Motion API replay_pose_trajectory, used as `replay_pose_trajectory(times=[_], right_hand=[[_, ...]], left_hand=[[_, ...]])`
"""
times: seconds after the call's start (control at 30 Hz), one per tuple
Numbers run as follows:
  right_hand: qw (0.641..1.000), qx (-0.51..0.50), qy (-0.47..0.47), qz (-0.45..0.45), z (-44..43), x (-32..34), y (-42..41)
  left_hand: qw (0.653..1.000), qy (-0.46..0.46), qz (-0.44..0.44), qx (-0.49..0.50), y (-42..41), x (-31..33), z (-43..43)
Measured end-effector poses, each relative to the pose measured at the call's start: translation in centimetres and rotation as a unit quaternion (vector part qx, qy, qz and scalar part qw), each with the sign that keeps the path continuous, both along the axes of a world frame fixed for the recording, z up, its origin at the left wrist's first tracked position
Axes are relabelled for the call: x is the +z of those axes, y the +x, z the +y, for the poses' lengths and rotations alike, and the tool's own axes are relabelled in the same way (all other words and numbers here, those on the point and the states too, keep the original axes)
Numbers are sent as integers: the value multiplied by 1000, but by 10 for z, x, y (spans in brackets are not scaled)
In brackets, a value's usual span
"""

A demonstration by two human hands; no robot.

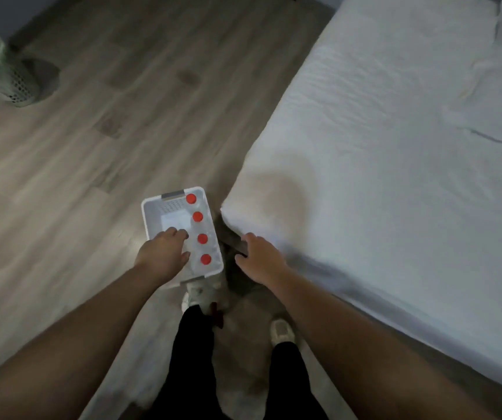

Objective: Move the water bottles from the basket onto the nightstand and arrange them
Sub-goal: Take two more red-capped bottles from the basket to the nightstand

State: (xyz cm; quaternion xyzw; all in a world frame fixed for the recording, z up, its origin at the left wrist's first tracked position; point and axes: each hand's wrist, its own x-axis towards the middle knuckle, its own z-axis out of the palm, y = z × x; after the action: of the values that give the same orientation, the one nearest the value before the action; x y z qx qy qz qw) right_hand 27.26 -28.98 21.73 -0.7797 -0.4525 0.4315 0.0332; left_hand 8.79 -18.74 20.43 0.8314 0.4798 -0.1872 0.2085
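A white plastic basket (149,219) sits on the wooden floor beside the bed corner. Several clear water bottles with red caps (202,238) stand in a row along its right side; the left side holds nothing. My left hand (161,256) hovers over the basket's near left edge, fingers loosely curled, holding nothing. My right hand (258,259) is to the right of the basket, over the gap next to the bed, fingers relaxed and empty. No nightstand is in view.
A bed with a white sheet (395,165) fills the right side. A perforated laundry basket (10,83) stands at the far left. My legs and shoes (281,330) are below, on a pale rug.
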Motion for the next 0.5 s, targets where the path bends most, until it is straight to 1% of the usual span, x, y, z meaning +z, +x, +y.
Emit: replay_pose_trajectory(times=[0.2, 0.4, 0.5], right_hand=[[995, -78, -43, 36, 80, -73, -43], [992, -118, -43, 10, 133, -161, -64], [993, -111, -43, -15, 146, -195, -67]], left_hand=[[998, -17, -14, -63, -1, -70, 99], [994, -5, -39, -106, 14, -160, 158], [989, 0, -30, -146, 22, -198, 173]])
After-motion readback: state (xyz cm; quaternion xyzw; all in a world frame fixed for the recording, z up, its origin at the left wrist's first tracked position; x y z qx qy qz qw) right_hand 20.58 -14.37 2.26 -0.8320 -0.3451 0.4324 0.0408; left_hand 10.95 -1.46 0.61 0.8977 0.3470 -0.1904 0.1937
